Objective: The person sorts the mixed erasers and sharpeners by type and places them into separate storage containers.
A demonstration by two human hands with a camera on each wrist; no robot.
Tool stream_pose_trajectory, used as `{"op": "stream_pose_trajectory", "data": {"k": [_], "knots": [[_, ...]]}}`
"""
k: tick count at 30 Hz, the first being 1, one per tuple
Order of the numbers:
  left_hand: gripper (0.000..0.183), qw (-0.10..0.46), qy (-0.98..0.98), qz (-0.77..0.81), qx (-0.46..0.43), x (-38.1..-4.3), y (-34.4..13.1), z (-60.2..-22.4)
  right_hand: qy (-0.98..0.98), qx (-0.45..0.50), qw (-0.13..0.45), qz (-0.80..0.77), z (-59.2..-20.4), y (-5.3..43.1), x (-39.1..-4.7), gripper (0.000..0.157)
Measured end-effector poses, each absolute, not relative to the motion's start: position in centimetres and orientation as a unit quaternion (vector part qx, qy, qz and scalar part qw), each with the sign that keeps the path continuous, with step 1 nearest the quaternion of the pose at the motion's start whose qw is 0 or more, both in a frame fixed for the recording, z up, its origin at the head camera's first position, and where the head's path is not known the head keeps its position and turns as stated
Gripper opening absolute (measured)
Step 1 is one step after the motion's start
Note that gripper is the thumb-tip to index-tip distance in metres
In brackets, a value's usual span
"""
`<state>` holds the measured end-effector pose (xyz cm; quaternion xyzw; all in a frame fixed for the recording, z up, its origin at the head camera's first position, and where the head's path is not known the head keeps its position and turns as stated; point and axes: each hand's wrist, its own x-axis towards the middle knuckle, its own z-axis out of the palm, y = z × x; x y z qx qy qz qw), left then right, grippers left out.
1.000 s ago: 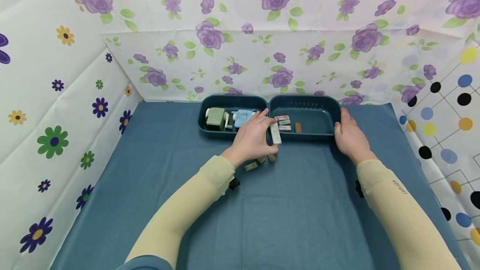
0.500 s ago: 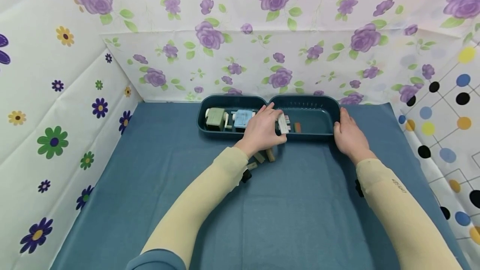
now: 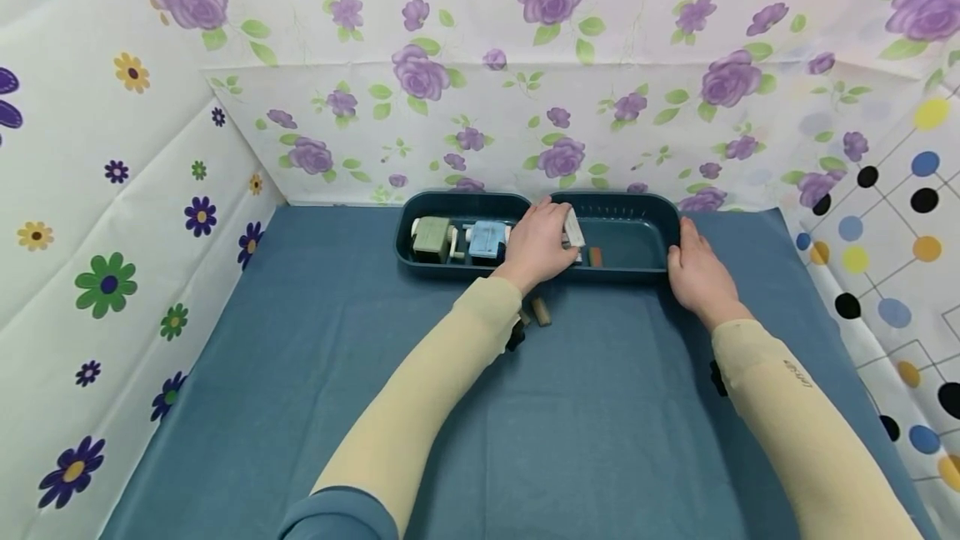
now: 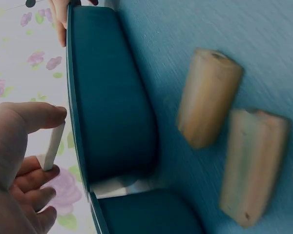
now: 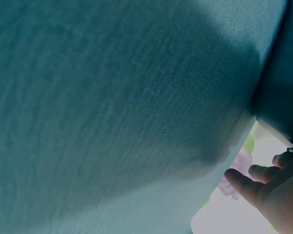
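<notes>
My left hand (image 3: 538, 242) pinches a small white rectangular block (image 3: 573, 228) between thumb and fingers, over the left part of the right-hand dark teal tray (image 3: 633, 275). In the left wrist view the white block (image 4: 53, 145) shows edge-on beyond the tray's rim. An orange-brown block (image 3: 596, 257) lies in that tray, with pale blocks beside it mostly hidden by my left hand. My right hand (image 3: 701, 269) lies against the tray's right end, its fingers extended. On the cloth below my left wrist are tan blocks (image 4: 210, 97), one of them with a greenish side.
A second dark teal tray (image 3: 405, 248) adjoins on the left, holding a green boxy device (image 3: 431, 236) with a white crank and a blue one (image 3: 487, 240). Both trays stand at the back of the blue cloth (image 3: 585, 423), near the flowered wall covering (image 3: 465, 107).
My left hand has moved right and farther back, bringing the white block from the tray's front left corner to over its inside. The right hand stays at the tray's end.
</notes>
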<state>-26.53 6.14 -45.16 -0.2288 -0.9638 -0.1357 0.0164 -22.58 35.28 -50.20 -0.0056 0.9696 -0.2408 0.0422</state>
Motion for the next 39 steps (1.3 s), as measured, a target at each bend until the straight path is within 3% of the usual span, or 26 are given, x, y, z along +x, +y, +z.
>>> {"op": "stream_pose_trajectory", "data": {"k": [21,30,39], "knots": [[0.074,-0.059,-0.967,-0.109,-0.223,-27.2,13.5,-45.8,0.969,-0.005,0.046,-0.244,-50.4,35.3,-22.4,0.067],[0.087,-0.090,-0.958,-0.130,-0.240,-27.0,12.6,-46.5,0.968,-0.005,0.041,-0.248,-50.4,35.4,-22.6,0.067],[0.082,-0.086,-0.959,-0.120,-0.240,-27.0,11.0,-46.5,0.969,-0.009,0.044,-0.244,-50.6,35.4,-22.6,0.067]]}}
